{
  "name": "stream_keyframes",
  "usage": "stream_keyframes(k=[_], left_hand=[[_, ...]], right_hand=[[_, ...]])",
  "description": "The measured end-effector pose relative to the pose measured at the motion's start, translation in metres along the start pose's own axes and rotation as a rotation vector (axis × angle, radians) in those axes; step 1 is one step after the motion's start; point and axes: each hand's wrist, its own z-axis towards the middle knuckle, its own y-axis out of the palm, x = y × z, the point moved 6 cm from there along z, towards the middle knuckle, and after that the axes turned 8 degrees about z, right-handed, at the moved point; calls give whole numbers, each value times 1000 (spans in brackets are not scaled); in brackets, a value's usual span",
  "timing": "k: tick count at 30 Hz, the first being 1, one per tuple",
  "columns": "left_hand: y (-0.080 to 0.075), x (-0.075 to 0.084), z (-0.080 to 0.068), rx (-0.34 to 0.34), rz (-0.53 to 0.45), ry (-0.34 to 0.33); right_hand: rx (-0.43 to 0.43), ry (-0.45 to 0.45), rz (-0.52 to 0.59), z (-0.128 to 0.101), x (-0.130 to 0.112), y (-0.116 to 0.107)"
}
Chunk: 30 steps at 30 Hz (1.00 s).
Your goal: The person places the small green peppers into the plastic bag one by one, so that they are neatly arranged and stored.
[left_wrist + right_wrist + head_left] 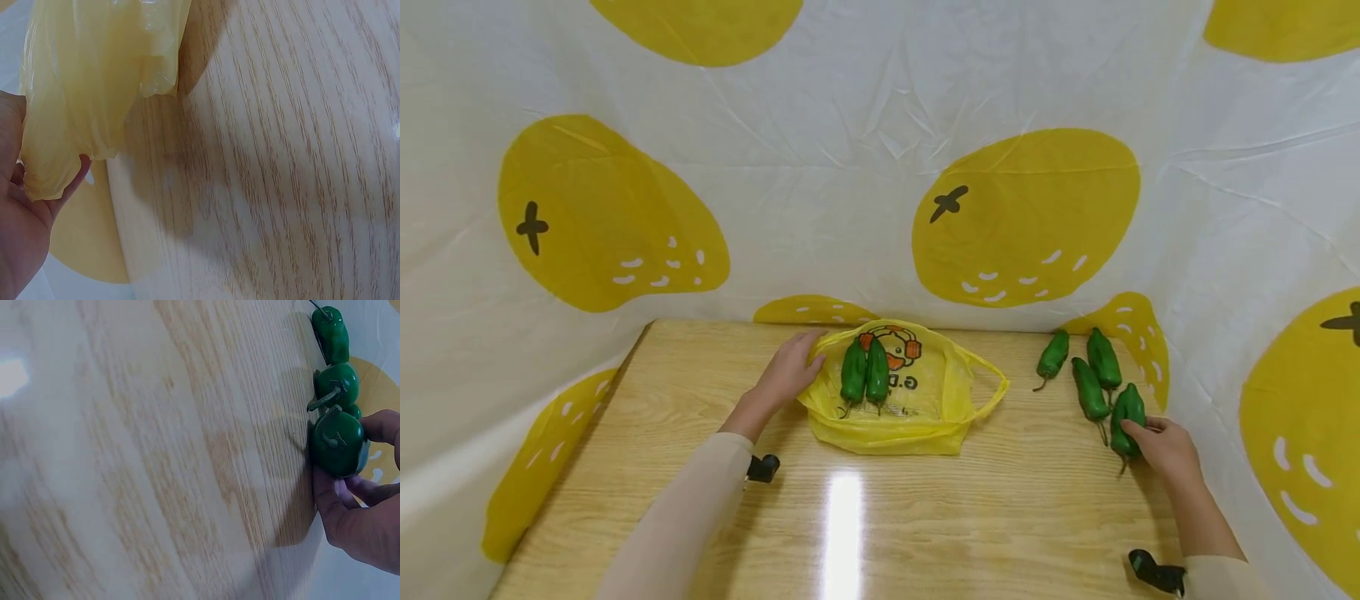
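Observation:
A yellow plastic bag (887, 438) with a printed duck lies with its mouth spread on the table. Two green peppers (853, 372) lie side by side inside it, stems toward me. My left hand (786, 372) grips the bag's left edge; in the left wrist view the yellow film (75, 81) hangs between thumb and fingers. At the far right, my right hand (1172, 450) pinches a green pepper (1127, 410) between thumb and fingers. The right wrist view shows this pepper (337, 440) stem-end on, low at the table surface.
Three more green peppers (1090, 387) lie just beyond and left of the right hand. The wooden table (1000, 517) ends at a white curtain (820, 208) with yellow fruit prints behind and at the sides. Black wrist-worn pieces (764, 468) sit at both wrists.

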Motion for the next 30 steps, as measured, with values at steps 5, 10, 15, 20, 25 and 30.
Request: stream_keyframes(k=[5,10,15,20,25,30], left_hand=[[1,0,1,3,1,2],[1,1,1,3,4,7],[1,1,1,2,2,11],[2,1,-1,-6,1,7],[2,-1,-2,-9,1,2],[1,-1,-1,-13,-9,2]], right_hand=[[21,13,20,4,8,-5],[14,5,57,6,12,-9],[-1,-8,48,3,11,-14],[17,-77,36,-3,1,-18],[-1,-156,41,-11,-16,-20],[-13,-235,51,-21,-35,-18]])
